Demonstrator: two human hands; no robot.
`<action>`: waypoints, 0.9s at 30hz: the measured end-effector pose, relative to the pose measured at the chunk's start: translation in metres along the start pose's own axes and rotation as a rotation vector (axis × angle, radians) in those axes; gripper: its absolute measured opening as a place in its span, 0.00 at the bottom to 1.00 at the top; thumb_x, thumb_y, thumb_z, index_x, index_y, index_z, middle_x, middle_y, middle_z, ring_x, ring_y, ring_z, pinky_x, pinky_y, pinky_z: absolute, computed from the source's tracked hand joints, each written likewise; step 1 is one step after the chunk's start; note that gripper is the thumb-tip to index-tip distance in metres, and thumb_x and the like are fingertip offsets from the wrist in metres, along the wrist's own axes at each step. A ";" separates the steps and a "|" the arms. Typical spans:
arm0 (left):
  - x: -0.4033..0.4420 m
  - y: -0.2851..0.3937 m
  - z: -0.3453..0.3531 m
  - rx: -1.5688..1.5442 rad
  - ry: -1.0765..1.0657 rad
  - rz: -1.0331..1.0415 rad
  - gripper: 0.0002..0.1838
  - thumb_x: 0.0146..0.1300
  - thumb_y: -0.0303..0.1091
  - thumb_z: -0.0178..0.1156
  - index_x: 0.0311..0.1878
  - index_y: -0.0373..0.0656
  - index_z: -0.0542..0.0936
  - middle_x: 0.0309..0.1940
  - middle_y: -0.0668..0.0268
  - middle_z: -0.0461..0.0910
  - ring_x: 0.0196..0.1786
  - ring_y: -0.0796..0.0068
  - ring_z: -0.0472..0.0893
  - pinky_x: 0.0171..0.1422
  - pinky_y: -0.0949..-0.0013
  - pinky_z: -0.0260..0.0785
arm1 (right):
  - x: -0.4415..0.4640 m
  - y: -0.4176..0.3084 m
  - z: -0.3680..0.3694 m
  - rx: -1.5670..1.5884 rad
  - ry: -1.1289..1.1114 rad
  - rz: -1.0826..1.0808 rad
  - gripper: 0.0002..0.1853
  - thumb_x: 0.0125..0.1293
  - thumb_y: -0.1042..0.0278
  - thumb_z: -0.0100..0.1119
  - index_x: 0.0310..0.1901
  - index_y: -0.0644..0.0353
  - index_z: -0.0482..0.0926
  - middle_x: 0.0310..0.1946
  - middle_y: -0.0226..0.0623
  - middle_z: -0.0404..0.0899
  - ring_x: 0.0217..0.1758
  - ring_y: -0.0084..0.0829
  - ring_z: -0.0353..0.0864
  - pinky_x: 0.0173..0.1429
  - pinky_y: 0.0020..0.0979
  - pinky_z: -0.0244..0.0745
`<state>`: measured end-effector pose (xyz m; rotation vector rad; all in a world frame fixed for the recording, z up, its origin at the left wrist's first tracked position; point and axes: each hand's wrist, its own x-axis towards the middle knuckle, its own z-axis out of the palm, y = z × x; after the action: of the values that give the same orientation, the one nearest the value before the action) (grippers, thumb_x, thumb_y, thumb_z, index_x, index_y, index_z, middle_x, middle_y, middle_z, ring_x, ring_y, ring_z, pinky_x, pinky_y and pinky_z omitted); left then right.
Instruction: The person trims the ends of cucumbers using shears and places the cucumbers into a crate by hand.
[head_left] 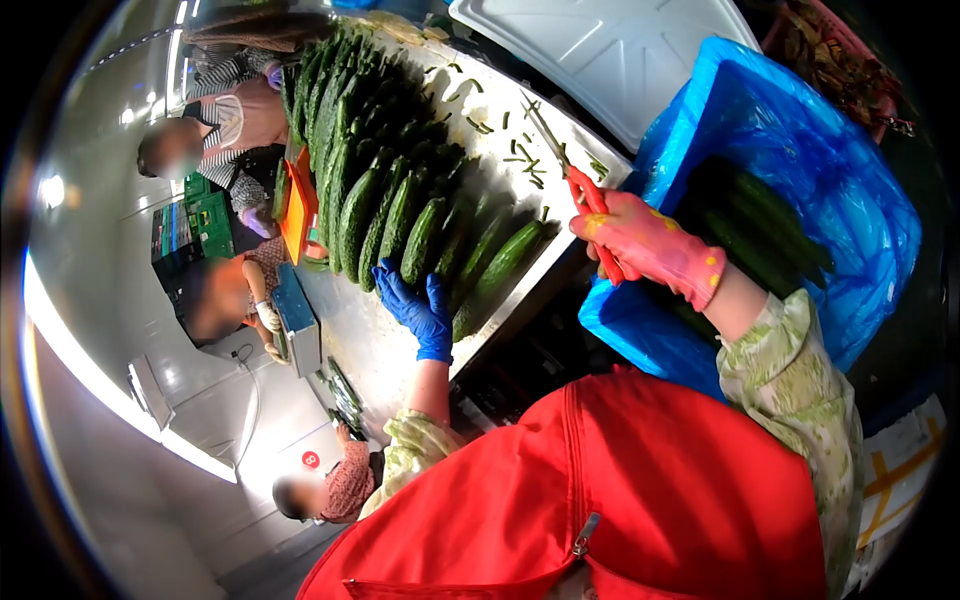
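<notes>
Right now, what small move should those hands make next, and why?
Probably bring the red-handled scissors, held in the right hand, to the stem of the nearest cucumber. That stem sticks out uncut, short green clippings lie near the blades, and the left hand touches cucumbers alongside.

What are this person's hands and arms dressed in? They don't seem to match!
They don't. The left hand wears a thin, wrinkled blue glove; the right hand wears a pinkish-red glove with yellow spots. Both arms have loose, pale sleeves with a green pattern, gathered near the cuffs. No cables show on either.
</notes>
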<state>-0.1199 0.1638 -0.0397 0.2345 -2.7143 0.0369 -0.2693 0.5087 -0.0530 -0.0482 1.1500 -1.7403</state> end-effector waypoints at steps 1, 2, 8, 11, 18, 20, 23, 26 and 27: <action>0.001 -0.003 0.000 0.007 0.011 0.027 0.38 0.63 0.42 0.58 0.71 0.37 0.57 0.71 0.50 0.58 0.74 0.46 0.53 0.76 0.50 0.43 | -0.002 -0.001 0.003 0.069 -0.018 -0.011 0.15 0.65 0.58 0.55 0.41 0.65 0.71 0.23 0.36 0.74 0.15 0.27 0.72 0.20 0.28 0.68; 0.002 -0.003 -0.001 0.016 -0.002 0.020 0.37 0.63 0.41 0.58 0.71 0.37 0.57 0.71 0.50 0.58 0.74 0.46 0.53 0.76 0.50 0.43 | -0.009 -0.004 0.004 0.100 -0.002 0.033 0.16 0.65 0.58 0.55 0.42 0.65 0.71 0.22 0.37 0.75 0.16 0.28 0.74 0.20 0.27 0.70; 0.000 0.001 -0.002 0.005 -0.020 -0.009 0.38 0.62 0.40 0.58 0.72 0.36 0.56 0.71 0.48 0.57 0.74 0.46 0.53 0.76 0.50 0.42 | -0.019 0.027 0.017 0.356 -0.023 0.145 0.16 0.66 0.57 0.57 0.45 0.61 0.71 0.22 0.37 0.76 0.18 0.29 0.77 0.23 0.28 0.73; 0.000 -0.001 -0.001 -0.007 -0.023 0.013 0.37 0.63 0.40 0.56 0.71 0.35 0.56 0.72 0.48 0.56 0.75 0.47 0.51 0.76 0.51 0.41 | -0.023 0.057 0.013 0.362 -0.051 0.151 0.15 0.65 0.59 0.58 0.41 0.63 0.73 0.24 0.36 0.77 0.22 0.28 0.78 0.28 0.29 0.74; -0.004 -0.002 0.002 -0.108 -0.045 -0.025 0.36 0.67 0.45 0.52 0.72 0.38 0.54 0.72 0.49 0.54 0.76 0.50 0.50 0.77 0.52 0.38 | -0.036 0.087 0.009 0.470 -0.049 0.200 0.15 0.62 0.62 0.61 0.46 0.61 0.74 0.26 0.27 0.71 0.24 0.18 0.70 0.28 0.24 0.70; -0.004 -0.005 0.000 -0.099 -0.062 -0.047 0.36 0.67 0.46 0.52 0.72 0.38 0.54 0.73 0.49 0.53 0.76 0.50 0.49 0.77 0.51 0.38 | -0.034 0.092 0.007 0.454 -0.058 0.180 0.16 0.62 0.61 0.61 0.47 0.62 0.74 0.25 0.26 0.70 0.23 0.17 0.69 0.26 0.23 0.67; -0.005 -0.007 0.000 -0.108 -0.073 -0.036 0.37 0.68 0.47 0.51 0.72 0.38 0.53 0.73 0.50 0.52 0.76 0.50 0.48 0.78 0.52 0.37 | -0.032 0.096 0.005 0.429 -0.050 0.155 0.17 0.62 0.61 0.62 0.47 0.62 0.75 0.23 0.24 0.69 0.22 0.16 0.67 0.25 0.22 0.64; 0.000 0.007 -0.003 -0.066 -0.087 -0.061 0.36 0.68 0.47 0.51 0.72 0.38 0.53 0.73 0.50 0.51 0.76 0.51 0.49 0.78 0.52 0.37 | -0.025 0.098 0.000 0.328 -0.021 0.113 0.17 0.62 0.60 0.63 0.47 0.62 0.75 0.21 0.23 0.68 0.21 0.15 0.66 0.25 0.23 0.63; 0.001 0.005 -0.004 -0.062 -0.089 -0.055 0.36 0.68 0.47 0.51 0.72 0.38 0.53 0.73 0.49 0.51 0.76 0.51 0.49 0.78 0.52 0.37 | -0.025 0.099 0.001 0.284 -0.011 0.104 0.17 0.62 0.60 0.63 0.46 0.62 0.75 0.20 0.23 0.68 0.20 0.15 0.66 0.25 0.24 0.63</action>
<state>-0.1198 0.1692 -0.0355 0.2989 -2.7911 -0.0749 -0.1866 0.5229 -0.1114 0.1709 0.8724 -1.7912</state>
